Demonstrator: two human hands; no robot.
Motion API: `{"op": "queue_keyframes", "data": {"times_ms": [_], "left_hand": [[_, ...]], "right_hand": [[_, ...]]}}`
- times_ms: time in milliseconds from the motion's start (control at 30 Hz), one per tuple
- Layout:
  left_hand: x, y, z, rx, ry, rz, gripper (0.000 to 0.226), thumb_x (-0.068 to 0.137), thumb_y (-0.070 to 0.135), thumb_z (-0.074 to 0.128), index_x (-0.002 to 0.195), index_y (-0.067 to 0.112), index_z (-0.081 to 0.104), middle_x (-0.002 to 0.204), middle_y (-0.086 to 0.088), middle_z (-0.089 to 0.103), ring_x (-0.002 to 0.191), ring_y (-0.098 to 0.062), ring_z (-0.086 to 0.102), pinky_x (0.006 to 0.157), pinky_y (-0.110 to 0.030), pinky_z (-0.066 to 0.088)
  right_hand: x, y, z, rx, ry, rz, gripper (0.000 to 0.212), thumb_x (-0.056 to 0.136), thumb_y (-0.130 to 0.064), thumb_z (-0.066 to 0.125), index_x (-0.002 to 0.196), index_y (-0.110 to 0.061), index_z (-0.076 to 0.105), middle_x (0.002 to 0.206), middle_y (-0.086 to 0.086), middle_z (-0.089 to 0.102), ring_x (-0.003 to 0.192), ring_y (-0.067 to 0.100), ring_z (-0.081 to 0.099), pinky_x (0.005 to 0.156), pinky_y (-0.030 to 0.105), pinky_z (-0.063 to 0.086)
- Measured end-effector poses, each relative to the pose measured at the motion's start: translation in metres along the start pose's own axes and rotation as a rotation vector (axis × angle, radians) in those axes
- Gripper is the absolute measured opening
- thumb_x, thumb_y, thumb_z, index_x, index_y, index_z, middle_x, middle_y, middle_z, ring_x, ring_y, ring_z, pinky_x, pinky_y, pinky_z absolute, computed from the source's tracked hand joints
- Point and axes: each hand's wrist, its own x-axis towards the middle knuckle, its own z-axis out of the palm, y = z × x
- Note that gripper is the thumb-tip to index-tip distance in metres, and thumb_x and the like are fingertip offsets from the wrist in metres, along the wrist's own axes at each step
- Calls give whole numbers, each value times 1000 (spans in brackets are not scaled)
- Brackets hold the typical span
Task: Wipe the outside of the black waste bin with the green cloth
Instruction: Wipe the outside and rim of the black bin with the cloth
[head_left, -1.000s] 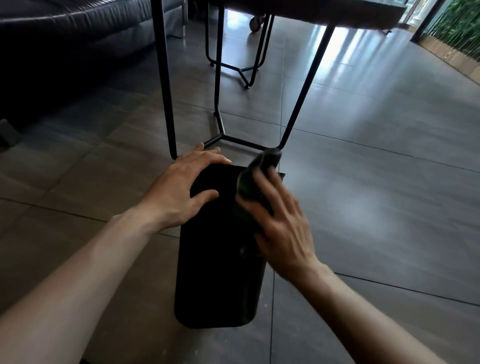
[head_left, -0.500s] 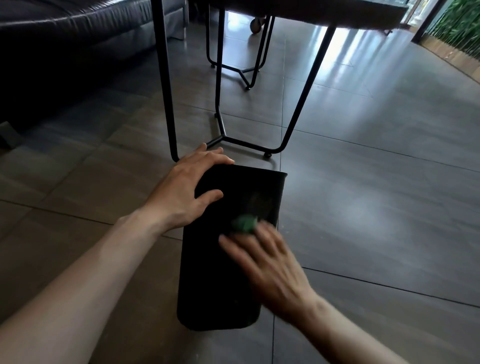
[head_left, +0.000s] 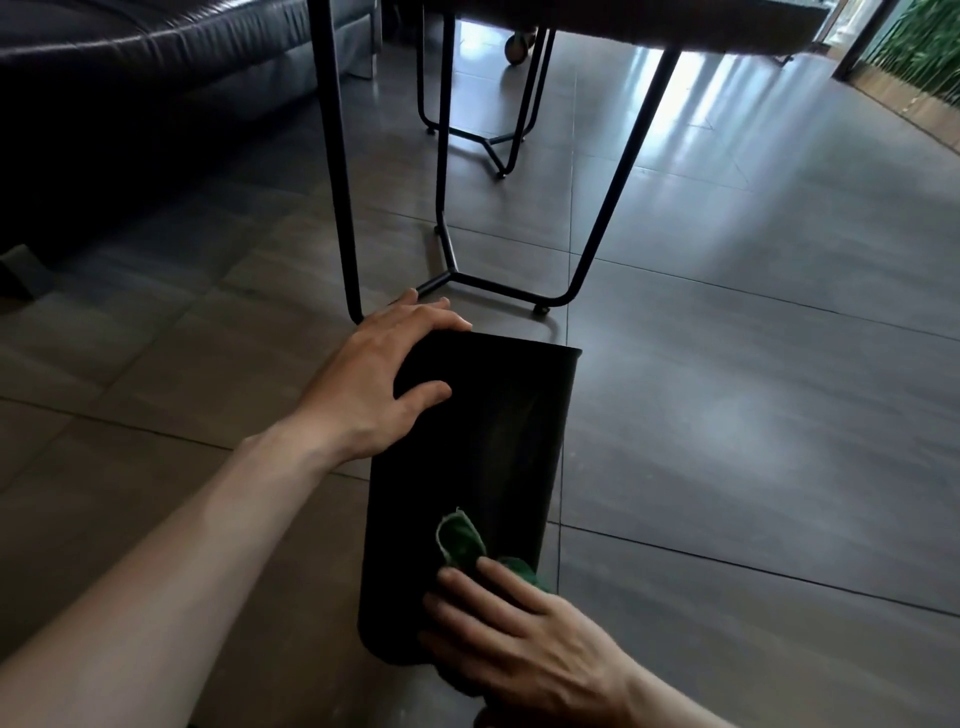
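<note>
The tall black plastic waste bin (head_left: 467, 467) lies tipped on its side on the grey tiled floor (head_left: 727, 415), its far end under the left hand (head_left: 379, 384) and its near end under the right hand (head_left: 519, 639). The left hand lies spread over the far corner, fingers curled over the edge and thumb on the upper wall, bracing it. The right hand presses the crumpled green cloth (head_left: 462, 543) flat against the upper wall at the near end (part of the cloth pokes out beyond the fingertips). The step in hand looks like a wiping stroke along this face; next, I judge, the bin needs rolling so an unwiped side turns up, with the left hand keeping it from sliding toward the black metal table legs (head_left: 597, 249) just beyond. No brand, label or writing can be read anywhere.
</note>
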Motion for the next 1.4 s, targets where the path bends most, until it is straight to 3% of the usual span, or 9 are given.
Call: {"op": "queue_keyframes", "data": {"times_ms": [133,367,633,733,900,967,1133,1233,1400], "left_hand": [[3,1,0,-6,4,8,60,85,19,76,133,44,50,154,19,42,153,-6,18,117,-25,13],[5,3,3,-5,9,-5,61,86,18,75,135,44,50,155,19,42,153,-7,18,118,-28,14],[1,-1,3,-5,12,-15,59,86,22,75,134,45,49,155,20,41,153,-6,17,118,-28,15],[5,0,4,-15,8,2,60,86,20,75,134,44,49,155,20,41,153,-6,16,118,-27,14],[7,1,6,-12,6,17,62,86,18,73,135,46,48,154,21,42,153,-6,18,118,-29,16],[8,1,7,-7,16,13,61,87,17,73,135,45,48,155,20,42,153,-8,18,122,-34,18],[6,-4,3,-1,22,-22,58,87,20,74,134,43,50,154,16,43,153,-10,19,117,-27,17],[5,-2,3,-3,18,-20,58,87,20,73,135,43,49,154,19,42,153,-7,18,115,-25,15],[8,1,3,8,11,-8,59,87,20,74,136,42,49,154,18,43,153,-9,19,117,-28,16]], "right_hand": [[18,53,-8,69,105,117,49,109,-22,51,157,-23,42,162,14,42,156,36,27,125,59,26],[70,121,-35,290,344,826,68,100,-42,64,157,-14,42,162,22,34,156,39,25,118,58,40],[15,8,4,151,131,79,46,108,-26,55,153,-22,48,160,15,45,156,35,29,121,47,37],[27,46,-5,172,172,193,47,110,-21,52,156,-20,44,161,19,42,157,36,26,124,52,33],[68,119,-31,284,389,767,55,102,-38,63,151,-15,52,158,21,42,155,37,30,117,59,40],[78,113,-29,281,401,837,56,100,-36,66,150,-13,54,157,23,43,154,39,31,117,59,39],[43,24,-3,244,200,277,41,107,-25,58,148,-19,55,161,20,42,156,37,26,123,53,33],[24,25,-4,214,136,158,40,110,-21,51,151,-22,51,164,18,38,158,35,23,124,50,33],[63,101,-28,329,359,824,52,100,-33,63,148,-16,55,159,17,41,155,35,29,108,58,50]]}}
